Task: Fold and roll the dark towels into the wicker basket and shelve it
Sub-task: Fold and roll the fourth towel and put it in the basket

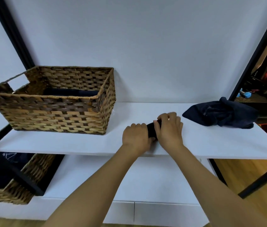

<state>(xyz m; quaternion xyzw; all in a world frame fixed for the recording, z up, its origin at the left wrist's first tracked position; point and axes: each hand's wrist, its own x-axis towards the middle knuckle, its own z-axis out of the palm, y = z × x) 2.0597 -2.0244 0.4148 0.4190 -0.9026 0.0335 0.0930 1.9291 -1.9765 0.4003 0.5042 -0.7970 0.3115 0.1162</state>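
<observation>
From the head view, a white surface (211, 141) runs across a black-framed rack against a pale grey wall (145, 38); wooden floor (252, 174) shows at 4 o'clock. A wicker basket (55, 112) stands at 9 o'clock on the surface, a dark rolled towel (70, 92) lying inside. A second basket (15, 185) sits lower at 8 o'clock. At centre, the left hand (136, 138) and right hand (168, 128) both curl around a tight dark towel roll (151, 131). A crumpled dark towel (222, 113) lies at 3 o'clock.
</observation>
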